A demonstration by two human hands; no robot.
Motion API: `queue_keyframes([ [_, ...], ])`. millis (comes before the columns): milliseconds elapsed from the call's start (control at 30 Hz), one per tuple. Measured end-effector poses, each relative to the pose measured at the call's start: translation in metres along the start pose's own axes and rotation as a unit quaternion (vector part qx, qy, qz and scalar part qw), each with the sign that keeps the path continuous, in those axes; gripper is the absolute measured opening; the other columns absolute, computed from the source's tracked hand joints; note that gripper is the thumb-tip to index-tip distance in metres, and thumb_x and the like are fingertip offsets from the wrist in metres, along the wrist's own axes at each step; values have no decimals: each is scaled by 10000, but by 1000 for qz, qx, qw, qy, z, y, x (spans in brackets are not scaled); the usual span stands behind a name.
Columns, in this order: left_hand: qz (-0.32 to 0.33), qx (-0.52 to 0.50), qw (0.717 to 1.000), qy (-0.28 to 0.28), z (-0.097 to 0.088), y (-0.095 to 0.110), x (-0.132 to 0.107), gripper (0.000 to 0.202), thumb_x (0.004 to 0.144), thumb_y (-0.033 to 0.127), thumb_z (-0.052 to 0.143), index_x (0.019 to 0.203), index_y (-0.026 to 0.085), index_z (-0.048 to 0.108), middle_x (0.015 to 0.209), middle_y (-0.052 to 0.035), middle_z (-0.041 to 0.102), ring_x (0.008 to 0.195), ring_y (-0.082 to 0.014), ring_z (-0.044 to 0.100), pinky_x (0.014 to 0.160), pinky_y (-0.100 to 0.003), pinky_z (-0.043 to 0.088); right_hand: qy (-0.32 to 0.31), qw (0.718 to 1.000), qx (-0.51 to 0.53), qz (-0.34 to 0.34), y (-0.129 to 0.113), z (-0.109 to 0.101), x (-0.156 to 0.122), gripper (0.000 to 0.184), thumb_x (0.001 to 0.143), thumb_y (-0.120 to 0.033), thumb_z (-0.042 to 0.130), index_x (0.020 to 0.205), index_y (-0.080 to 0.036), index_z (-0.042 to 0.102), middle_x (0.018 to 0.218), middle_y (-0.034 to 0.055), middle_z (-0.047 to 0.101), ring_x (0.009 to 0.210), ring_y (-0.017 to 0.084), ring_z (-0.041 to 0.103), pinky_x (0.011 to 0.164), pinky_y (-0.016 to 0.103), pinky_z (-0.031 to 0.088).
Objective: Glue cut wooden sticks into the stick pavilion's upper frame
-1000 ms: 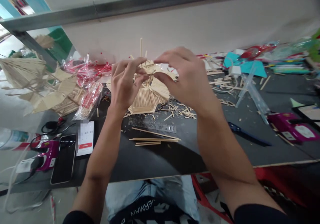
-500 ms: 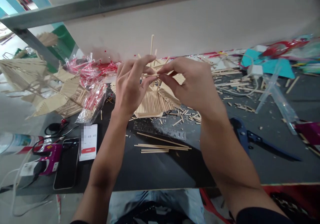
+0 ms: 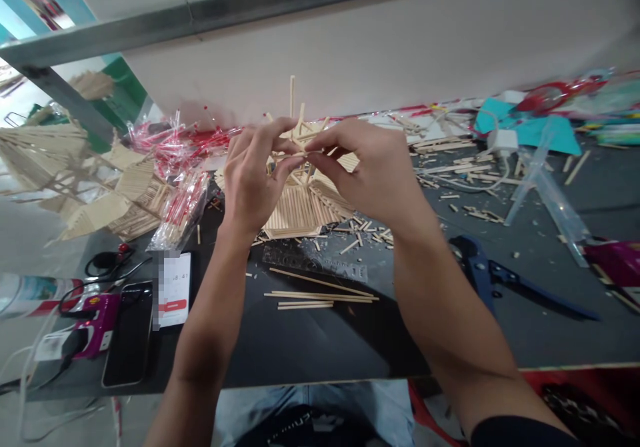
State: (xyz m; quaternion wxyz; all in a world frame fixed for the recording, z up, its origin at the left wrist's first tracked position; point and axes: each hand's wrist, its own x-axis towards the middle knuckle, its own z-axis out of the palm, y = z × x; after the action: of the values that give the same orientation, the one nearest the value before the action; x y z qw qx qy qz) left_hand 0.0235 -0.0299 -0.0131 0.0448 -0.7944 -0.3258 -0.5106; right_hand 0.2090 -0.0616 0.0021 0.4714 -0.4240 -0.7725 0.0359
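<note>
1. Right hand [image 3: 373,160] has closed up since a second ago: thumb and index were spread, and now their tips meet beside those of the left hand [image 3: 253,174].
2. Far left, going across: another pale stick model [image 3: 103,197], a purple socket block [image 3: 104,324], a dark phone [image 3: 127,334], a lit phone [image 3: 176,290], then a plastic bag of red and pale sticks [image 3: 183,207]. Neither hand is on any of that.
3. Left hand: thumb and fingertips bunched, only a narrow gap. Can't tell from where I'm standing if it's gripping or just bracing.
4. Middle: the main stick model [image 3: 293,210] sits on the dark tabletop [image 3: 320,350] behind the fingertips, partly hidden, one upright stick [image 3: 293,94] poking up. Clear ruler [image 3: 315,262] and loose sticks [image 3: 320,296] lie nearer the person.
5. Right thumb and index look pinched on a thin wooden piece [image 3: 315,154], honestly too small to make out. Can't tell if it touches the model. I'd call this a fiddly hold-and-adjust step; the next move calls for steady tips, light pressure and no bumping that upright.
6. Far right: blue hand tool [image 3: 477,270] beside the right forearm, clear plastic strips [image 3: 563,200] past it.
</note>
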Motion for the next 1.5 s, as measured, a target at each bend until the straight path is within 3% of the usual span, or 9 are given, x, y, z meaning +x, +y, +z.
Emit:
queue_keyframes([
  [167,11,8,1000,-4,-3,-1,3,305,934,254,700,1224,268,606,938,-9,741,981,-194,666,978,-400,513,1,1000,-3,6,1,1,-1,87,952,-237,612,948,-218,697,944,45,741,842,181,689,744,336,580],
  [333,89,-11,996,-15,-21,-14,11,185,901,385,751,1010,259,670,936,-2,736,929,-188,642,842,-379,526,4,1000,-1,10,0,1,-1,99,939,-233,608,941,-222,706,949,54,748,836,191,690,739,347,584],
  [533,51,-47,996,-61,-38,-29,13,140,873,362,784,961,274,721,983,-12,754,919,-201,676,845,-430,555,1,1000,-11,15,0,1,-3,105,939,-258,607,953,-235,709,970,53,749,833,197,685,746,361,585],
  [700,7,-82,994,-68,-41,-27,11,89,866,229,785,946,256,757,1019,-2,754,998,-187,701,923,-417,569,5,1000,-5,11,1,1,-4,92,935,-251,618,946,-229,706,957,55,743,819,197,683,747,369,582],
  [833,-9,-84,994,-72,-40,-25,10,102,861,277,793,958,261,764,1038,-11,750,1009,-187,693,938,-409,565,3,1000,-3,10,0,1,-5,90,939,-245,614,945,-229,702,961,55,741,815,192,683,747,363,582],
  [1067,29,-89,994,-61,-36,-31,9,65,930,311,728,968,265,753,1001,2,737,968,-153,677,876,-412,563,4,1000,-12,21,-4,1,-5,105,950,-274,595,946,-237,694,962,55,739,807,193,688,732,361,591],
  [1267,-7,-57,996,-75,-38,-24,9,40,908,277,736,947,281,742,1024,-5,751,979,-175,687,914,-386,561,9,1000,-24,13,-4,1,-5,101,946,-268,592,932,-235,686,926,52,735,781,191,683,719,365,584],
  [1500,-2,-81,994,-76,-39,-20,10,94,906,215,715,957,287,746,1014,-22,736,980,-188,684,928,-396,552,1,1000,-12,17,-1,1,-5,94,944,-263,603,945,-236,694,951,54,738,807,196,681,728,366,579],
])
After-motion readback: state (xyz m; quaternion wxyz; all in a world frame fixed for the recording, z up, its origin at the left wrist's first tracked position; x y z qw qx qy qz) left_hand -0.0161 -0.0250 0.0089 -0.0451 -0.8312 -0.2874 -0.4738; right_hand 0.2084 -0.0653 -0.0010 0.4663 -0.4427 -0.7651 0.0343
